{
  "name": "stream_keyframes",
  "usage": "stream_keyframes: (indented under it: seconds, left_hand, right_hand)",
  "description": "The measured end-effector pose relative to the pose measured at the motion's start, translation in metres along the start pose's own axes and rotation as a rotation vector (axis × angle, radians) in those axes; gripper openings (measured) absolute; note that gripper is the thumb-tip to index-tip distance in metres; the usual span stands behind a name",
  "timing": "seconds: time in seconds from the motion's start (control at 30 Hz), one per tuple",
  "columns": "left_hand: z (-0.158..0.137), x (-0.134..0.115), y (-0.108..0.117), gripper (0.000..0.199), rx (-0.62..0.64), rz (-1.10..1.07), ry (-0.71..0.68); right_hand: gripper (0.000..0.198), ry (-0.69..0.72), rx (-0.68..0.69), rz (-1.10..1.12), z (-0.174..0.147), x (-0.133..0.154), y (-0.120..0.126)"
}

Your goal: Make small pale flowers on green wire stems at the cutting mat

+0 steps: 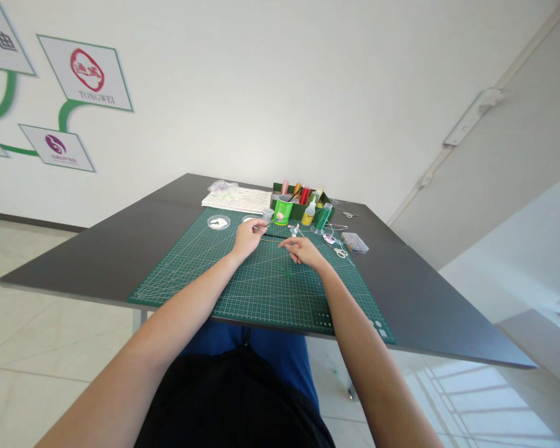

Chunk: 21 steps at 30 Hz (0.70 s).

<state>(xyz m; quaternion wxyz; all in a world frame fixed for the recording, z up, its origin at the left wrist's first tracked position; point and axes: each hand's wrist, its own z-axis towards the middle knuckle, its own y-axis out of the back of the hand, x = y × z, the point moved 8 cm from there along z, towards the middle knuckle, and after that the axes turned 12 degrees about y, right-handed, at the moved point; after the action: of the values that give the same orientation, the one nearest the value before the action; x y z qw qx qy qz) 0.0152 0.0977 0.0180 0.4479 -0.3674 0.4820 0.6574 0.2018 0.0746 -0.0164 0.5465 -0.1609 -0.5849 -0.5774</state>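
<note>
Lighting bright, diffuse. Barred glare on floor (476, 389), lower right. Wall (354, 93) pale, shaded toward right. Wide-angle stretch at edges; fine detail soft.

Near the centre of the frame, a thin black rod (275, 236) is extending almost horizontally, looking straight and dipping very slightly toward the right.

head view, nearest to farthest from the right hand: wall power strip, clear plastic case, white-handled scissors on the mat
1. White-handled scissors, right, on the cutting mat
2. Clear plastic case, right of the scissors
3. Wall power strip, high at right
</note>
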Motion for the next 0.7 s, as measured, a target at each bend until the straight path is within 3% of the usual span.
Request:
stream_keyframes:
  seconds: [0.4, 0.7]
  left_hand:
    - [0.003, 0.005, 0.006, 0.02, -0.063, -0.021, 0.043]
    - [-0.001, -0.001, 0.009, 0.02, -0.086, -0.045, 0.05]
  right_hand:
    - [0.033, -0.007, 0.0, -0.006, -0.001, 0.0, 0.001]
    - [0.03, -0.116, -0.129, -0.161, -0.005, -0.006, 0.022]
